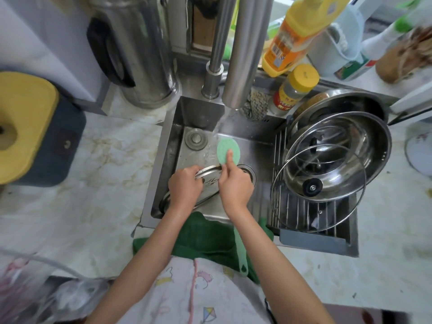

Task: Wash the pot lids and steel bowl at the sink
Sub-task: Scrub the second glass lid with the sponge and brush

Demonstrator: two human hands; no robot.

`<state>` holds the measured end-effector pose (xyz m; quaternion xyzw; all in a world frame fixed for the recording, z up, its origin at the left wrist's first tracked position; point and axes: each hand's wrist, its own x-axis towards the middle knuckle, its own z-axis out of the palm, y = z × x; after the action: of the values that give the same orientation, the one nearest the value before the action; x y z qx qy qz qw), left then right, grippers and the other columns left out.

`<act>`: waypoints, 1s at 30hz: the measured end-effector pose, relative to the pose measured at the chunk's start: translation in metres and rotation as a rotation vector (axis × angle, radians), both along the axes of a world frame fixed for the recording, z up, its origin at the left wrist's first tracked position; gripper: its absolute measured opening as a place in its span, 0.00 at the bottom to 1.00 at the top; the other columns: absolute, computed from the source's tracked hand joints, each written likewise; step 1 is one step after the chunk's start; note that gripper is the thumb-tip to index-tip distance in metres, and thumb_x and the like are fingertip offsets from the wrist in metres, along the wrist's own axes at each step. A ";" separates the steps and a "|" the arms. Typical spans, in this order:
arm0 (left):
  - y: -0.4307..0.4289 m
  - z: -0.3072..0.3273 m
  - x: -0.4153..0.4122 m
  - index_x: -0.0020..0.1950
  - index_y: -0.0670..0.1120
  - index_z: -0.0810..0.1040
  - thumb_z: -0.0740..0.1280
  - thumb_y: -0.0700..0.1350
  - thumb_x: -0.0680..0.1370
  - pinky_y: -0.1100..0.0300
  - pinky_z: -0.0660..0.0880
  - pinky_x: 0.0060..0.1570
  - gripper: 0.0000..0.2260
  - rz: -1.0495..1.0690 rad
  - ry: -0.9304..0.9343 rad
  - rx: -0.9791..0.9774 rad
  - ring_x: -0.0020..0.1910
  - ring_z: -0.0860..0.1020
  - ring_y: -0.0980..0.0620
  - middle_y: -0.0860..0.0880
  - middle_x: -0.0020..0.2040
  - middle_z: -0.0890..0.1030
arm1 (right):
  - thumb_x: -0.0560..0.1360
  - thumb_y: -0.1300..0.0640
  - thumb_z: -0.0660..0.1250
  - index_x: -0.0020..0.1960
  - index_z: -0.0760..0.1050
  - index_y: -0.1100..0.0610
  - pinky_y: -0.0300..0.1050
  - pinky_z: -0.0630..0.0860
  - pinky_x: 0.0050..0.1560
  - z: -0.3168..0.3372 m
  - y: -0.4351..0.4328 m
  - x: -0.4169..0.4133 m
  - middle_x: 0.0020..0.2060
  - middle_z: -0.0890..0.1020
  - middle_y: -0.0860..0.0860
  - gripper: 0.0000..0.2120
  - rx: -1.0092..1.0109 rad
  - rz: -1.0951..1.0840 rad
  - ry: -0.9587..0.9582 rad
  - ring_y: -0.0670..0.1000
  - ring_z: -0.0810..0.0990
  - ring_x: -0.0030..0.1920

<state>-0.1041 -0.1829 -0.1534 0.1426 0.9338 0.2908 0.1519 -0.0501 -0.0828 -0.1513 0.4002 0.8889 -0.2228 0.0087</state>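
A glass pot lid (208,181) with a steel rim is tilted up inside the steel sink (161,164). My left hand (184,187) grips its rim at the left. My right hand (235,183) holds a green scrub brush (225,149) by its long handle, the oval pad pressed near the lid's upper edge, thumb lying along the back of the pad. Water runs from the tap (245,52) just behind the pad. On the drying rack (311,213) at the right a steel bowl (364,146) holds another glass lid (320,183) with a black knob.
A tall steel kettle (138,50) stands behind the sink at the left. Yellow detergent bottle (294,31) and a yellow-capped jar (292,90) stand behind the rack. A green cloth (208,235) hangs over the sink's front edge. A yellow and blue appliance (28,129) sits at the far left.
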 end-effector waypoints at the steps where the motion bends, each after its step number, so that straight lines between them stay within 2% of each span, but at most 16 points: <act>1: -0.001 0.000 0.000 0.51 0.44 0.84 0.64 0.34 0.74 0.59 0.63 0.34 0.12 -0.002 -0.005 0.005 0.39 0.79 0.39 0.42 0.39 0.84 | 0.82 0.50 0.54 0.75 0.60 0.43 0.48 0.70 0.34 0.002 -0.004 0.001 0.38 0.82 0.54 0.22 -0.010 0.018 0.000 0.57 0.80 0.38; 4: -0.003 -0.003 -0.002 0.46 0.44 0.84 0.65 0.35 0.76 0.60 0.61 0.29 0.09 0.001 -0.018 0.021 0.37 0.79 0.41 0.44 0.36 0.83 | 0.82 0.49 0.55 0.75 0.59 0.42 0.49 0.72 0.35 0.005 -0.026 0.007 0.38 0.83 0.55 0.22 0.031 0.188 -0.008 0.58 0.80 0.38; 7: -0.005 -0.003 -0.006 0.51 0.45 0.85 0.64 0.34 0.74 0.60 0.65 0.32 0.13 0.028 -0.027 0.016 0.38 0.79 0.42 0.43 0.40 0.84 | 0.82 0.50 0.56 0.75 0.63 0.44 0.46 0.67 0.37 0.000 0.002 0.000 0.44 0.84 0.54 0.21 -0.057 -0.032 -0.033 0.58 0.81 0.45; 8: -0.007 -0.004 -0.006 0.52 0.45 0.84 0.64 0.33 0.74 0.60 0.64 0.31 0.14 0.027 -0.037 0.022 0.36 0.78 0.45 0.44 0.40 0.84 | 0.82 0.51 0.57 0.75 0.63 0.45 0.45 0.68 0.40 -0.005 0.015 0.000 0.49 0.83 0.54 0.21 -0.144 -0.128 -0.024 0.57 0.80 0.50; 10: -0.014 -0.008 -0.006 0.54 0.46 0.84 0.65 0.34 0.75 0.62 0.64 0.28 0.14 0.020 -0.061 0.042 0.33 0.75 0.50 0.46 0.39 0.84 | 0.80 0.50 0.61 0.76 0.60 0.50 0.45 0.71 0.51 -0.016 0.030 0.007 0.63 0.78 0.55 0.27 -0.450 -0.309 0.068 0.56 0.77 0.60; 11: -0.017 -0.011 -0.007 0.54 0.46 0.84 0.65 0.34 0.75 0.63 0.65 0.28 0.13 0.020 -0.070 0.061 0.33 0.75 0.52 0.47 0.39 0.84 | 0.78 0.47 0.65 0.77 0.57 0.54 0.45 0.72 0.52 -0.020 0.034 0.009 0.64 0.76 0.56 0.32 -0.623 -0.401 0.134 0.56 0.77 0.59; 12: -0.022 -0.013 -0.007 0.55 0.46 0.84 0.66 0.35 0.75 0.64 0.66 0.28 0.13 0.018 -0.077 0.082 0.33 0.75 0.53 0.48 0.39 0.84 | 0.75 0.44 0.68 0.77 0.57 0.56 0.42 0.74 0.44 -0.023 0.035 0.012 0.57 0.79 0.56 0.37 -0.778 -0.495 0.177 0.54 0.80 0.50; 13: -0.024 -0.014 -0.008 0.55 0.46 0.84 0.66 0.35 0.75 0.67 0.66 0.29 0.13 0.023 -0.081 0.108 0.33 0.75 0.54 0.48 0.39 0.84 | 0.73 0.44 0.70 0.75 0.60 0.58 0.38 0.71 0.33 -0.025 0.037 0.015 0.45 0.80 0.53 0.38 -0.904 -0.551 0.198 0.49 0.78 0.37; 14: -0.026 -0.013 -0.011 0.55 0.46 0.84 0.67 0.35 0.75 0.71 0.65 0.29 0.13 0.029 -0.082 0.138 0.32 0.75 0.56 0.49 0.39 0.84 | 0.72 0.47 0.72 0.73 0.64 0.60 0.35 0.66 0.25 -0.027 0.041 0.014 0.37 0.77 0.50 0.35 -0.971 -0.554 0.199 0.45 0.71 0.29; 15: -0.026 -0.011 -0.015 0.55 0.46 0.84 0.68 0.35 0.75 0.74 0.64 0.29 0.12 0.036 -0.082 0.172 0.31 0.75 0.59 0.50 0.38 0.84 | 0.72 0.50 0.73 0.71 0.67 0.61 0.34 0.63 0.23 -0.027 0.046 0.012 0.35 0.76 0.49 0.32 -1.005 -0.530 0.187 0.45 0.68 0.28; 18: -0.022 -0.005 -0.028 0.52 0.47 0.85 0.71 0.36 0.74 0.74 0.68 0.31 0.10 0.031 -0.107 0.293 0.31 0.75 0.64 0.58 0.35 0.80 | 0.72 0.60 0.73 0.70 0.68 0.60 0.31 0.63 0.23 -0.024 0.058 0.005 0.39 0.76 0.47 0.29 -0.966 -0.404 0.213 0.41 0.69 0.27; 21: -0.019 -0.006 -0.038 0.52 0.46 0.85 0.73 0.37 0.73 0.73 0.70 0.33 0.09 0.020 -0.122 0.367 0.34 0.77 0.66 0.57 0.36 0.81 | 0.71 0.62 0.74 0.65 0.70 0.58 0.28 0.65 0.25 -0.020 0.066 -0.004 0.37 0.73 0.43 0.25 -0.886 -0.271 0.249 0.37 0.70 0.28; 24: -0.014 -0.009 -0.045 0.52 0.46 0.85 0.73 0.36 0.72 0.71 0.72 0.37 0.10 -0.013 -0.085 0.391 0.38 0.78 0.66 0.54 0.41 0.83 | 0.69 0.57 0.76 0.55 0.71 0.53 0.30 0.65 0.28 -0.016 0.075 -0.016 0.39 0.76 0.46 0.19 -0.820 -0.204 0.245 0.38 0.71 0.30; 26: -0.010 -0.012 -0.050 0.53 0.48 0.84 0.73 0.35 0.72 0.66 0.74 0.40 0.13 -0.072 -0.090 0.391 0.40 0.80 0.61 0.54 0.43 0.84 | 0.69 0.57 0.76 0.47 0.71 0.53 0.31 0.65 0.24 -0.017 0.077 -0.020 0.39 0.80 0.51 0.15 -0.808 -0.240 0.277 0.38 0.72 0.25; 28: -0.008 -0.016 -0.053 0.57 0.49 0.83 0.71 0.34 0.73 0.61 0.76 0.43 0.16 -0.128 -0.140 0.359 0.42 0.81 0.57 0.57 0.46 0.83 | 0.69 0.58 0.76 0.46 0.72 0.55 0.33 0.66 0.22 -0.019 0.074 -0.020 0.39 0.82 0.54 0.13 -0.748 -0.282 0.274 0.39 0.72 0.22; 30: -0.009 -0.021 -0.055 0.62 0.49 0.79 0.67 0.31 0.74 0.62 0.76 0.41 0.20 -0.154 -0.214 0.327 0.41 0.80 0.59 0.58 0.48 0.81 | 0.69 0.56 0.75 0.48 0.73 0.56 0.34 0.68 0.24 -0.023 0.070 -0.021 0.38 0.83 0.52 0.13 -0.636 -0.286 0.236 0.42 0.74 0.24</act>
<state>-0.1593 -0.1917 -0.1746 0.2047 0.8390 0.4397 0.2467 -0.0707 -0.0129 -0.1746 0.4693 0.7050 -0.5317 -0.0013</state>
